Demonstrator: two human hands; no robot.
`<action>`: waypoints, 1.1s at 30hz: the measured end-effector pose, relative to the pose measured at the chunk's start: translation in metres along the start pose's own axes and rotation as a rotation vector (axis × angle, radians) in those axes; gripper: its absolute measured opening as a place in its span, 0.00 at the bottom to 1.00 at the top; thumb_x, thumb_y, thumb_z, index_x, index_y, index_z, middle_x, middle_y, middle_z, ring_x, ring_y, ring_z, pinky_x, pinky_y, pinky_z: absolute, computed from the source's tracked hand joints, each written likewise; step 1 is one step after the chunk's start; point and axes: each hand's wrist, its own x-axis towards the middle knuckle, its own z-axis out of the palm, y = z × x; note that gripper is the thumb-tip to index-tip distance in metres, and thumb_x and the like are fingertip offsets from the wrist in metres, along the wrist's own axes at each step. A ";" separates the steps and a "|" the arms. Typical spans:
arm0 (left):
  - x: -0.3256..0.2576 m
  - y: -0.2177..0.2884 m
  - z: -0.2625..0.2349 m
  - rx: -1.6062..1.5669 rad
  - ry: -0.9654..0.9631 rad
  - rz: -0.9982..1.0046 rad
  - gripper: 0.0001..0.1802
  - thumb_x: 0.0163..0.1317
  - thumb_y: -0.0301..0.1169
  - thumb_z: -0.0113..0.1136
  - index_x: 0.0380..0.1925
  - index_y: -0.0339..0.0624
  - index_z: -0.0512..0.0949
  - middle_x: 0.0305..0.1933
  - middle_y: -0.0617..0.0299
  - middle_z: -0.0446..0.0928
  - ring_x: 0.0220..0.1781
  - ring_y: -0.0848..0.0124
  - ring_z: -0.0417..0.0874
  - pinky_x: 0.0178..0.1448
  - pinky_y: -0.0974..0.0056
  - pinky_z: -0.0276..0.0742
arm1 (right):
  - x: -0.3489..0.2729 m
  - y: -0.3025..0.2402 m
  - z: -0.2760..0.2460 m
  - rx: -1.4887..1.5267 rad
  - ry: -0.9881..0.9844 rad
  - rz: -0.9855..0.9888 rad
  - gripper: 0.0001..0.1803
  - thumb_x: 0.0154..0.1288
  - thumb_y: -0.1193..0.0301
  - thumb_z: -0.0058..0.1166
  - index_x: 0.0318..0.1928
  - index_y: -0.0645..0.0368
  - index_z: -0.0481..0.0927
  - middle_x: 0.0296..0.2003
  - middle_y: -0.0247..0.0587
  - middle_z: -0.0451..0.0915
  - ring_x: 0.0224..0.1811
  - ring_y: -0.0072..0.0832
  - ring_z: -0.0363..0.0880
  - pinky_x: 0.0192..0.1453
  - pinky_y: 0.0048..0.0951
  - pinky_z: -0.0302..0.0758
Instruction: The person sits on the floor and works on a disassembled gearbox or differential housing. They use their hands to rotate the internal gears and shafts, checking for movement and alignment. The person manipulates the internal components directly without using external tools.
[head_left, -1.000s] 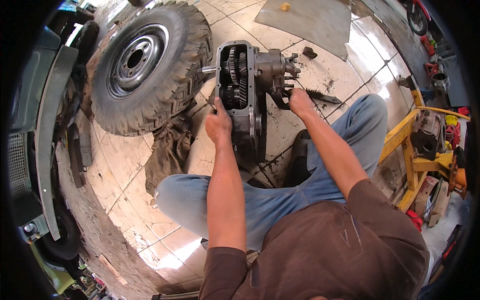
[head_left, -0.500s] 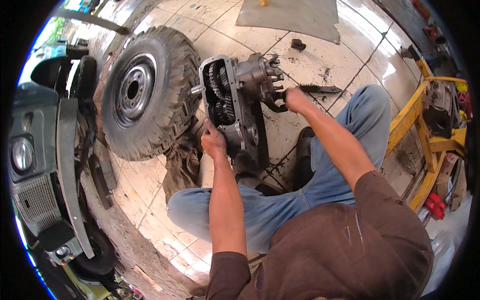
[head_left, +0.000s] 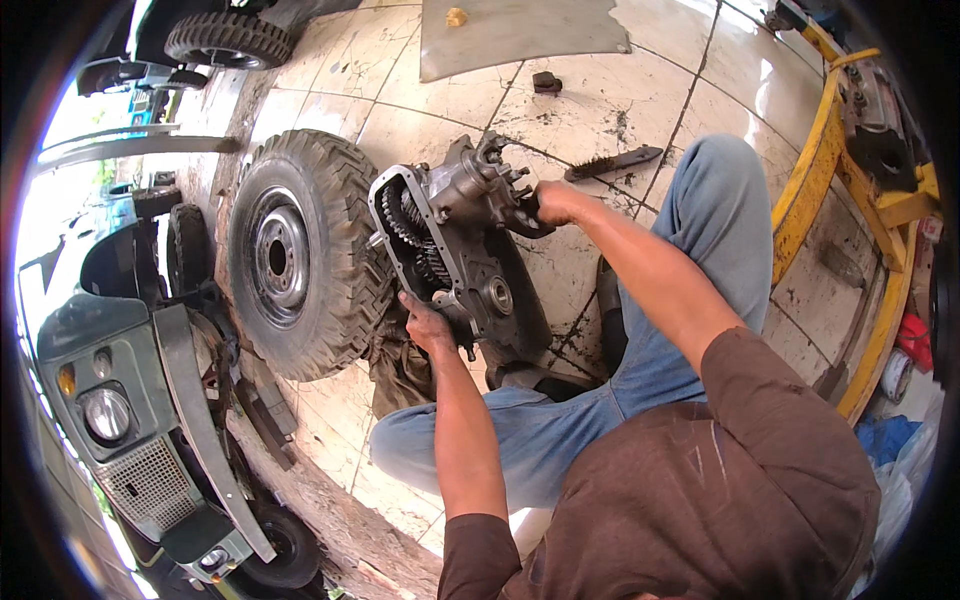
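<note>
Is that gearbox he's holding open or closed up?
Open: the gearbox has no cover on its left side, and its gears show inside the bolt-holed rim.

Bright daylight comes in from the upper left, where the open side is blown out to white. The tiled floor (head_left: 600,90) shines with pale glare patches at the top and right. Shadows are soft and short. Focus is sharp in the middle; the fisheye bends edges, and a black rim frames everything
</note>
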 end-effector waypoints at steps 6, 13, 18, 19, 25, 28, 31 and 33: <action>-0.005 -0.001 -0.004 0.016 -0.006 -0.060 0.59 0.66 0.76 0.31 0.36 0.18 0.82 0.34 0.33 0.82 0.38 0.42 0.79 0.51 0.45 0.72 | -0.003 -0.003 -0.012 0.040 -0.122 -0.016 0.19 0.49 0.69 0.62 0.41 0.69 0.85 0.42 0.62 0.85 0.46 0.49 0.86 0.46 0.44 0.81; -0.004 0.007 0.000 0.009 -0.010 -0.105 0.60 0.64 0.78 0.32 0.30 0.17 0.80 0.32 0.34 0.81 0.36 0.45 0.77 0.50 0.44 0.72 | -0.001 0.007 -0.007 0.086 0.055 -0.026 0.16 0.50 0.72 0.59 0.39 0.67 0.87 0.40 0.59 0.86 0.44 0.51 0.87 0.44 0.44 0.82; -0.003 0.005 0.006 -0.007 -0.002 -0.074 0.60 0.65 0.78 0.31 0.29 0.18 0.81 0.32 0.29 0.80 0.37 0.38 0.78 0.51 0.41 0.71 | -0.006 0.006 -0.003 0.057 0.105 -0.022 0.14 0.52 0.74 0.60 0.40 0.66 0.87 0.40 0.58 0.86 0.45 0.50 0.87 0.45 0.44 0.83; -0.002 0.006 0.006 0.004 0.012 -0.055 0.60 0.65 0.77 0.31 0.31 0.19 0.82 0.33 0.28 0.81 0.38 0.37 0.79 0.51 0.41 0.71 | -0.006 0.008 -0.007 0.057 0.137 -0.003 0.14 0.52 0.74 0.60 0.41 0.65 0.87 0.40 0.58 0.86 0.46 0.49 0.87 0.45 0.45 0.83; -0.002 0.001 -0.003 0.012 0.021 0.019 0.55 0.67 0.74 0.34 0.39 0.22 0.84 0.39 0.30 0.83 0.47 0.35 0.82 0.55 0.42 0.72 | -0.011 -0.006 -0.016 -0.113 0.044 -0.038 0.16 0.52 0.73 0.59 0.41 0.69 0.86 0.41 0.64 0.85 0.46 0.51 0.86 0.48 0.46 0.82; -0.009 0.023 0.000 -0.007 -0.063 0.005 0.56 0.66 0.74 0.36 0.39 0.21 0.84 0.40 0.28 0.82 0.48 0.33 0.82 0.55 0.41 0.73 | -0.012 0.023 -0.005 -0.162 0.087 -0.074 0.17 0.51 0.72 0.57 0.40 0.70 0.86 0.40 0.65 0.84 0.44 0.53 0.86 0.45 0.45 0.81; -0.007 0.011 -0.010 0.016 -0.023 -0.011 0.56 0.66 0.74 0.35 0.40 0.20 0.83 0.42 0.25 0.81 0.51 0.32 0.81 0.56 0.40 0.73 | -0.033 0.004 -0.033 0.080 -0.013 -0.014 0.18 0.52 0.72 0.55 0.43 0.67 0.86 0.28 0.50 0.84 0.23 0.35 0.79 0.28 0.38 0.75; -0.010 0.013 -0.016 0.015 -0.016 -0.022 0.56 0.66 0.75 0.34 0.42 0.22 0.83 0.42 0.25 0.81 0.51 0.31 0.81 0.56 0.40 0.74 | -0.060 -0.014 -0.051 0.241 -0.043 -0.009 0.19 0.53 0.70 0.57 0.45 0.65 0.87 0.27 0.41 0.82 0.20 0.26 0.73 0.24 0.32 0.71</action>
